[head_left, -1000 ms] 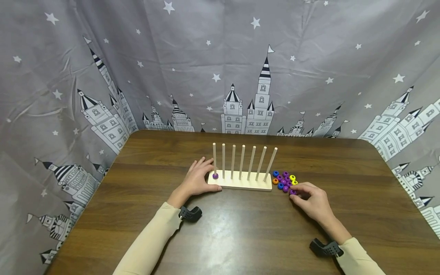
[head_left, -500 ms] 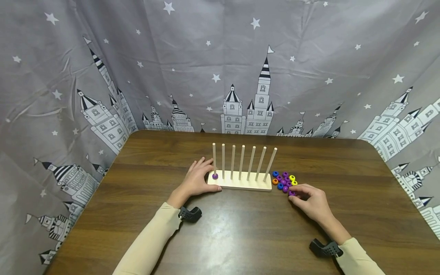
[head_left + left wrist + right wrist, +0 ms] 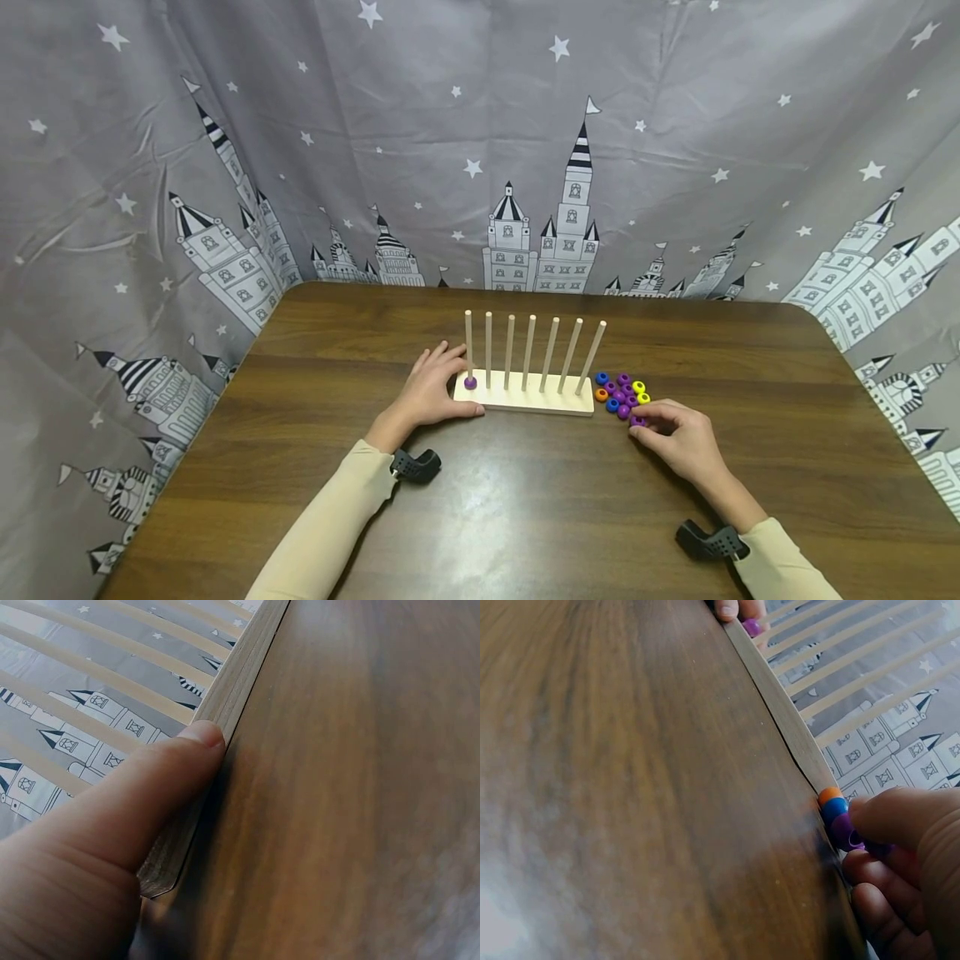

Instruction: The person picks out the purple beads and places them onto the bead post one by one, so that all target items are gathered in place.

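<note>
A pale wooden peg rack (image 3: 536, 403) with several upright pegs stands on the table. One purple bead (image 3: 470, 383) sits at the foot of its leftmost peg. My left hand (image 3: 429, 393) holds the rack's left end; in the left wrist view the thumb (image 3: 161, 784) presses along the base's front edge. To the right of the rack, my right hand (image 3: 681, 437) pinches another purple bead (image 3: 637, 422) between thumb and fingers, at the near edge of the bead cluster. That bead is largely hidden by the thumb in the right wrist view.
Beside the rack's right end lie several loose beads: purple ones (image 3: 618, 397), an orange bead (image 3: 602, 395), blue beads (image 3: 612, 406) and yellow beads (image 3: 638, 387). A grey castle-print curtain (image 3: 480, 150) hangs behind the brown wooden table (image 3: 510, 508).
My right hand has shifted very slightly left and nearer with the pinched purple bead. The left hand and the rack stay where they were.
</note>
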A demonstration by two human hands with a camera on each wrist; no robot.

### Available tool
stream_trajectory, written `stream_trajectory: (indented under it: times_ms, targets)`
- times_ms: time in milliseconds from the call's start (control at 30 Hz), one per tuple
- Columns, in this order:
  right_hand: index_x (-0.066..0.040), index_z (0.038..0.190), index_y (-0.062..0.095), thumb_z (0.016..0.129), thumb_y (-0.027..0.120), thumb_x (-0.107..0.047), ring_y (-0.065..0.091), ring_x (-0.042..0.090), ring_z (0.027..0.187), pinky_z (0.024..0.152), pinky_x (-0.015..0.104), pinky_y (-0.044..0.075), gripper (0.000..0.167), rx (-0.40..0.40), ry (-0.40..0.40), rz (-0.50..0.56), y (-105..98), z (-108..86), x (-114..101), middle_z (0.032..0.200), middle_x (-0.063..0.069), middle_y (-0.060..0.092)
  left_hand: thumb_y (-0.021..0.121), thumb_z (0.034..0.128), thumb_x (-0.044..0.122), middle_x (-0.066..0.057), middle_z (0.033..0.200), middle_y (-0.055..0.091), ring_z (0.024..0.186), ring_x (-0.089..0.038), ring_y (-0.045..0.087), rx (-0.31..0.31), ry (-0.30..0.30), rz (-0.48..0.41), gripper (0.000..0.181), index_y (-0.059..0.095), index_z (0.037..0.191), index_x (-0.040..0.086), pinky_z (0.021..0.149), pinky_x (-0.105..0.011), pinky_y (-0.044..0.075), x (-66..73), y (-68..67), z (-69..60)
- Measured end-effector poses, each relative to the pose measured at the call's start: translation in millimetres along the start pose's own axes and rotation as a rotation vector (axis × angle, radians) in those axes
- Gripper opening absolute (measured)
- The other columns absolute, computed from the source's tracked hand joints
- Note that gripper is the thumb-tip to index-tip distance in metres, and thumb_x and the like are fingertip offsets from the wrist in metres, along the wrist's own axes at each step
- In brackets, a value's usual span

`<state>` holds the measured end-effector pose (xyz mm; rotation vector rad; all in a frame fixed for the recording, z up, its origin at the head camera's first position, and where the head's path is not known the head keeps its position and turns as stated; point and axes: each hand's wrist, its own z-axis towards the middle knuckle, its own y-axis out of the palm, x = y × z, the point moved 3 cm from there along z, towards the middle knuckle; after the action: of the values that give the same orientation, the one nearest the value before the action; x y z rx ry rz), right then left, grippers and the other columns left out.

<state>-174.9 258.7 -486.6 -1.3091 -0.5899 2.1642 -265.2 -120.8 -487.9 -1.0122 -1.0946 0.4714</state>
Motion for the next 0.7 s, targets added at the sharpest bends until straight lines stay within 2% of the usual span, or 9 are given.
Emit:
stream_trajectory:
  times_ms: [533,700]
  targets:
    - [-0.002,0.089,0.079,0.071,0.086,0.005,0.060,-0.014,0.074,0.063,0.006,0.051,0.020,0.008,0.039,0.031,-3.4,2.5,-2.8,0.085,0.015,0.077,0.084,0.0717,0.053,-0.015,0.161,0.044,0.156,-0.042,0.024,-0.010,-0.010,0.008,0.070,0.068,0.126,0.011,0.128,-0.063,0.013,-0.4,1.0,0.6]
    - [-0.001,0.089,0.079,0.073,0.086,0.003,0.060,-0.013,0.075,0.064,0.007,0.051,0.018,0.021,0.087,0.059,-7.6,8.6,-8.6,0.086,0.016,0.077,0.085,0.0713,0.053,-0.015,0.160,0.044,0.156,-0.041,0.024,-0.007,-0.014,0.006,0.070,0.068,0.126,0.011,0.128,-0.062,0.013,-0.5,1.2,1.3]
